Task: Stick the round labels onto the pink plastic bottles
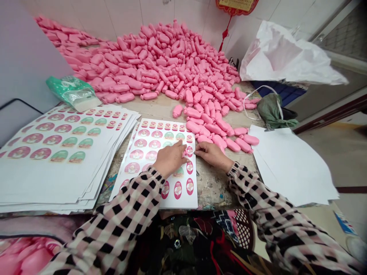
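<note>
While our left hand (169, 158) rested on the sticker sheet (160, 198), its thumb and index finger were slightly apart near the right-hand column of oval stickers; we could not tell whether they gripped anything. Our right hand (213, 154) was just beside that sheet, its fingers drawn close together at the right edge, where a tiny dark thing showed at the tips, too small to identify. The sheet, printed with magenta, pink and green stickers, lay flat on the worn surface (208, 187) in front of us, between our other printed sheets (43, 183) on the left and the plain white sheets (292, 168) on the right. Behind our hands, the pink bottle-shaped pieces (172, 57) formed a large heap against the tiled wall (126, 13), and several of them reached down near our right hand. A green tissue pack (73, 91) sat on the left stack. Near the plain sheets we had a dark green pouch (268, 109) with a white cord, and behind it a crumpled white bag (283, 53).
</note>
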Motion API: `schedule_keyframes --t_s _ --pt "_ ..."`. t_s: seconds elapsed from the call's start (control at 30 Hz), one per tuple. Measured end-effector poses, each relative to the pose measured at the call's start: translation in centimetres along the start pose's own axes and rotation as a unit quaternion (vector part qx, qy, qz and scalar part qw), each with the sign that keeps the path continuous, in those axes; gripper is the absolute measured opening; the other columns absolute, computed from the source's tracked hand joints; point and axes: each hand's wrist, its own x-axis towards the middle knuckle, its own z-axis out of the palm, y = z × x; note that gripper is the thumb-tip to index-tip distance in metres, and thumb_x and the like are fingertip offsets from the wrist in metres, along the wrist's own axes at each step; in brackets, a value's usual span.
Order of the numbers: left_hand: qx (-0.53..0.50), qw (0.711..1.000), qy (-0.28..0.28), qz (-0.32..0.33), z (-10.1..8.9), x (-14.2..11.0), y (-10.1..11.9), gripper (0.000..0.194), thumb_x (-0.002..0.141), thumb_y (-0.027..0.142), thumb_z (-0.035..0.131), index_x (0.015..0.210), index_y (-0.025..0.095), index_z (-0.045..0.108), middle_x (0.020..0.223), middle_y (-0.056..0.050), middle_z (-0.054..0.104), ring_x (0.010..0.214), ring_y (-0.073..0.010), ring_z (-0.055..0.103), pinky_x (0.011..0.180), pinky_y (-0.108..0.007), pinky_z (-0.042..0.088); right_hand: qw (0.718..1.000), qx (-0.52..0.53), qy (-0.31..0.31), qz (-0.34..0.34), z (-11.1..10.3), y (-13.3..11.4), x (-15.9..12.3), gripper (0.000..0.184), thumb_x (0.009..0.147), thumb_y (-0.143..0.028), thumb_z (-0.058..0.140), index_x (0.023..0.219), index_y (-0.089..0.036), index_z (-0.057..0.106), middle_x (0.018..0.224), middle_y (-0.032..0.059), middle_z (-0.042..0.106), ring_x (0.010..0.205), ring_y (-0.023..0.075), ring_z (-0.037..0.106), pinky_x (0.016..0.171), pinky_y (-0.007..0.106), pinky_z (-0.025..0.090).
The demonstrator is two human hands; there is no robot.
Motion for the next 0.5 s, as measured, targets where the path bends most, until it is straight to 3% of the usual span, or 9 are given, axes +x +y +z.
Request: schedule_keyframes --t_s 0.3,0.5 --pt "-0.007 1.000 -0.002 -0.002 -0.2 -0.1 0.1 0.052 0.079 0.047 0.052 0.128 0.030 0.047 0.145 -0.001 0.033 0.107 -0.0296 0.055 0.077 -0.041 0.047 0.998 -0.031 0.044 -0.010 0.7 -0.7 -1.3 0.010 0.082 -0.027 0.055 0.079 -0.020 0.061 0.083 0.0007 0.062 0.077 0.0140 0.055 0.066 0.026 0.039" --pt "-0.012 1.000 -0.007 -0.010 -0.1 0.0 0.1 0.051 0.079 0.047 0.054 0.127 0.031 0.047 0.145 -0.002 0.034 0.108 -0.0298 0.054 0.079 -0.042 0.046 0.998 0.009 0.067 0.018 1.3 -0.9 -1.6 0.012 0.082 -0.028 0.054 0.077 -0.019 0.060 0.081 0.0003 0.061 0.074 0.0138 0.055 0.066 0.026 0.040"
